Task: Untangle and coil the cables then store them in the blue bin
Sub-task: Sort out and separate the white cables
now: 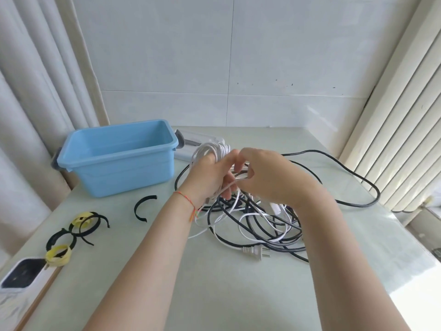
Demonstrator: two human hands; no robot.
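My left hand (210,177) grips a coil of white cable (212,150) wound in loops around it, held above the table. My right hand (265,175) is beside it, fingers curled and pinching a strand of the same white cable near the coil. Below both hands lies a tangle of black and white cables (257,223), with a white two-pin plug (256,252) at its front. A long black cable (358,177) loops out to the right. The blue bin (119,173) stands at the left rear of the table, with nothing visible inside.
Black and yellow cable ties (78,225) lie on the table's left side, one open black tie (143,206) nearer the bin. A white device (21,273) sits at the left front edge. Curtains hang left, blinds right, a white item behind the bin.
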